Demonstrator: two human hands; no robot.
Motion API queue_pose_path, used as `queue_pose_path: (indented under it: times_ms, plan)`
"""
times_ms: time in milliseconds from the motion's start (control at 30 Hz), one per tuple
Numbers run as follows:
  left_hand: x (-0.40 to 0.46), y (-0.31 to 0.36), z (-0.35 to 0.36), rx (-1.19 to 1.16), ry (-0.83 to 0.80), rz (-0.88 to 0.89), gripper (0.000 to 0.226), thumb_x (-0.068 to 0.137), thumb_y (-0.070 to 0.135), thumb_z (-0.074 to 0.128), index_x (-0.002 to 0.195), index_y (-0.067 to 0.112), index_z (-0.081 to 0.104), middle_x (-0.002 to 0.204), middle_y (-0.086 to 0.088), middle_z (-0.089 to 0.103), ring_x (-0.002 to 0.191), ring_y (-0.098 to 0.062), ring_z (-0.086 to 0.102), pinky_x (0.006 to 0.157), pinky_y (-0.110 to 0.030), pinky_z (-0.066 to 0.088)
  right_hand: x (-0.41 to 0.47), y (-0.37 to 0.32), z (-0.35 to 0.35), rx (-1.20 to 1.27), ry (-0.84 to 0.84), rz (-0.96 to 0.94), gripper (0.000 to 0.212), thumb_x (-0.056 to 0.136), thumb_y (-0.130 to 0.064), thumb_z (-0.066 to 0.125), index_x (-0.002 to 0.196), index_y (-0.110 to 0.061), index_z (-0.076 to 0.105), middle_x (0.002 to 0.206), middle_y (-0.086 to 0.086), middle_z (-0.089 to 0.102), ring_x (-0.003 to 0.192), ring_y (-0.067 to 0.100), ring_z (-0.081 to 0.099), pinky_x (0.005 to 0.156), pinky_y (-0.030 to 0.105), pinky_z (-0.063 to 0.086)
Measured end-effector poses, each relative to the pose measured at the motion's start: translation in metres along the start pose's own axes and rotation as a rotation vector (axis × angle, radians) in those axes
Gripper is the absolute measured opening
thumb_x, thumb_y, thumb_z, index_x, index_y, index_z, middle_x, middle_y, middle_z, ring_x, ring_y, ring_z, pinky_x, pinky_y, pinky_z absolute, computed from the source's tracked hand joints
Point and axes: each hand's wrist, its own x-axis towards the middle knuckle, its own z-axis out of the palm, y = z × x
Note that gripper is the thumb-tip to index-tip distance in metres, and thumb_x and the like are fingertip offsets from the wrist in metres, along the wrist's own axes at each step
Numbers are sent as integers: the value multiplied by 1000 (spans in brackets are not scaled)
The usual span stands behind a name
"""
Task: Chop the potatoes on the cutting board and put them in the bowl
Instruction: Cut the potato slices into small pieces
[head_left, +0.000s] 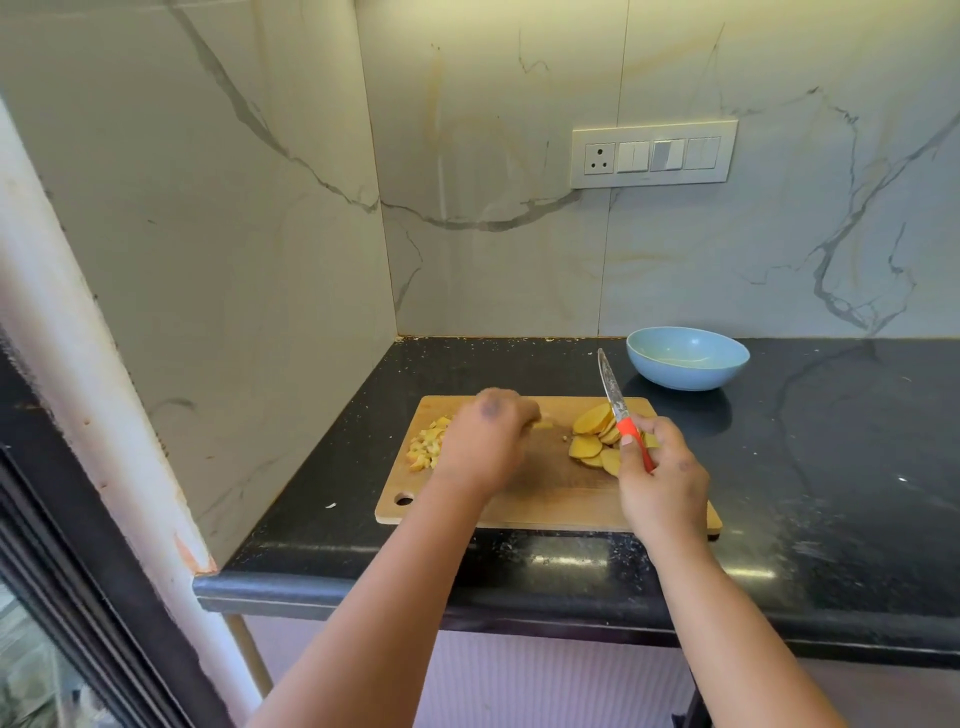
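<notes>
Your right hand (657, 480) gripped orange-handled knife (621, 410), blade up, just beside yellow potato slices (592, 434) on wooden cutting board (545, 493); left hand (485, 441), curled, grip unclear, was farther, by diced pile (428, 447); pale blue bowl (687, 358) lay beyond slices

Black speckled stone counter (831, 467), glossy, set into a marble-walled corner. Directly on it: a wooden cutting board (545, 499) near the front edge, and a light blue bowl (687, 358) behind the board's right end, apart from it.
</notes>
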Motion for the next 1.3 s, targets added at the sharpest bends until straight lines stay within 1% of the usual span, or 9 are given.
queue_pose_path:
  times_ms: [100, 233, 300, 433, 633, 800, 967, 1100, 1300]
  plan:
    - [-24, 0, 2, -60, -220, 69, 22, 93, 28, 58, 107, 17, 72, 102, 0, 68, 98, -20, 60, 84, -37, 52, -2, -2, -1, -9, -3, 8, 20, 98, -18, 52, 116, -19, 62, 95, -1, 63, 84, 16, 54, 65, 22, 36]
    - [-33, -2, 0, -173, -195, 58, 41, 85, 43, 58, 114, 18, 70, 117, -2, 66, 116, -21, 52, 107, -37, 35, -13, -5, -4, -62, -9, -28, 20, 98, -17, 52, 116, -19, 62, 90, -1, 63, 75, 13, 54, 57, 5, 32]
    - [-31, 0, -3, -196, -214, 22, 47, 88, 47, 58, 126, 20, 63, 129, -3, 61, 126, -20, 47, 113, -34, 28, -23, -7, -5, -90, -4, -89, 19, 98, -16, 52, 115, -18, 62, 86, -1, 64, 69, 7, 54, 54, 6, 36]
    - [-24, 8, 1, -136, -387, -80, 47, 95, 46, 55, 133, 19, 57, 136, -3, 56, 129, -22, 45, 107, -32, 35, -36, -13, -6, -142, 4, -147, 21, 98, -14, 52, 116, -16, 61, 84, -2, 62, 66, 5, 52, 53, 7, 36]
    - [-26, 6, 1, -225, -335, -138, 42, 96, 33, 55, 134, 15, 56, 134, -5, 58, 124, -23, 50, 100, -28, 37, -57, -24, -13, -289, -164, -116, 23, 97, -14, 51, 118, -20, 59, 63, -4, 50, 54, 8, 48, 44, 18, 29]
    - [-37, 6, 4, -191, -233, -143, 25, 96, 22, 51, 107, 7, 68, 107, -7, 67, 102, -25, 59, 89, -38, 49, -68, -36, -13, -353, -252, -96, 23, 97, -15, 51, 116, -22, 60, 94, 3, 67, 73, 17, 58, 63, 27, 52]
    - [-39, 9, 5, -182, -246, -160, 23, 95, 20, 48, 99, 9, 68, 96, -8, 68, 91, -26, 59, 81, -37, 50, -69, -49, -7, -517, -346, -25, 36, 94, -7, 46, 123, -25, 56, 85, -1, 58, 73, 17, 55, 62, 29, 51]
    - [-39, 9, 8, -174, -265, -172, 23, 94, 19, 45, 89, 9, 65, 86, -8, 64, 81, -26, 55, 73, -36, 49, -66, -75, 5, -691, -466, -21, 37, 97, -5, 38, 132, -19, 44, 93, 4, 58, 80, 20, 57, 61, 30, 44]
    - [-41, 11, 11, -187, -287, -202, 23, 94, 20, 44, 81, 9, 60, 85, -6, 61, 81, -26, 56, 68, -33, 47, -47, -114, -10, -830, -571, 78, 28, 87, 3, 55, 111, -10, 58, 87, 4, 55, 79, 20, 56, 70, 30, 50]
